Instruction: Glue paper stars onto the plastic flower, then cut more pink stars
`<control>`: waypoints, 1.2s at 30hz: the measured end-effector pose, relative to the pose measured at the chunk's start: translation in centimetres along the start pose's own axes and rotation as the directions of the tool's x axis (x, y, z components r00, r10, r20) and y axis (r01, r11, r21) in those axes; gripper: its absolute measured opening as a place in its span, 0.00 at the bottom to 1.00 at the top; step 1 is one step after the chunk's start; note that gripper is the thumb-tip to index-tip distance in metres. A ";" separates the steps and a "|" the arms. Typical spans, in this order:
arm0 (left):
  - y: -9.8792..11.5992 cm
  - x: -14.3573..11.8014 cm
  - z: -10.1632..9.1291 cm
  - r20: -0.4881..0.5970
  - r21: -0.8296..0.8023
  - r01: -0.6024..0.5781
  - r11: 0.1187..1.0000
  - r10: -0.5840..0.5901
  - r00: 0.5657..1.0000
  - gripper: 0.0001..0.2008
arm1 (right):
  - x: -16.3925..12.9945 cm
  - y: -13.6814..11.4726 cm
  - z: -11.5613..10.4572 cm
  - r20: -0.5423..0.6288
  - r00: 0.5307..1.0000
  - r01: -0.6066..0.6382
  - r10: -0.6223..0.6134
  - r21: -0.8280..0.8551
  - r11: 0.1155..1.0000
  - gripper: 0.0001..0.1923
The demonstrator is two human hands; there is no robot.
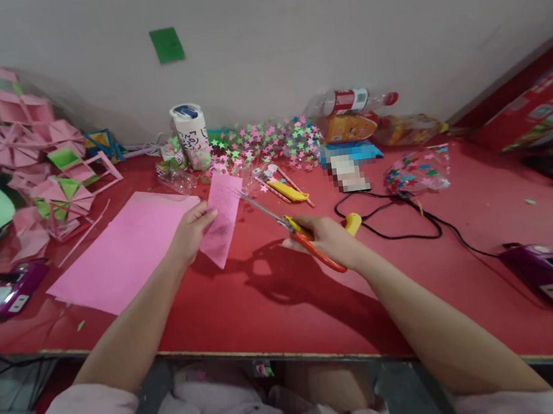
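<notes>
My left hand (193,229) pinches a narrow piece of pink paper (223,215) by its left edge, tilted up off the table. In my right hand (328,237) is a pair of scissors (318,253) with red and yellow handles. Their blades point up and left, and the tips meet the upper right edge of the pink piece. Whether the blades have cut into it I cannot make out. Beside my left forearm, larger pink sheets (120,249) lie stacked on the red table (250,318).
Folded pink and green paper shapes (7,146) crowd the left end. Behind my hands stand a white cup (192,137) and a clear bag of paper stars (268,142). A plastic bottle (349,101) lies at the back. Black cable (431,236) runs to a purple power strip (551,274) at right.
</notes>
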State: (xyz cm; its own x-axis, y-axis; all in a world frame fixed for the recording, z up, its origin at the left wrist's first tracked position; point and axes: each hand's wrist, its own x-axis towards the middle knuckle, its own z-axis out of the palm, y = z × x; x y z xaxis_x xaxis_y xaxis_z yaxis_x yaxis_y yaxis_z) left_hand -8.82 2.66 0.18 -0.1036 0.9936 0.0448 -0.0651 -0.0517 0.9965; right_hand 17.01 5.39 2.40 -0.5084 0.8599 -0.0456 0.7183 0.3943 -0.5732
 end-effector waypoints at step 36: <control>0.2 -1.1 0.9 -0.091 0.444 -0.279 0.851 0.353 0.931 0.14 | -0.5 -1.4 0.2 0.153 0.987 -0.027 0.041 -0.092 0.995 0.28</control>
State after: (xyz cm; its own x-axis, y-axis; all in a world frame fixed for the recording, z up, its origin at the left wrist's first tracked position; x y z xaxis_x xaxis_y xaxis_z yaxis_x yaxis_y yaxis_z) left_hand -7.80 1.60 0.37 -0.2099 0.8980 0.3867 0.4146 -0.2765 0.8670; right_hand 16.18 4.37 3.03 -0.5452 0.8156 -0.1939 0.7726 0.3991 -0.4938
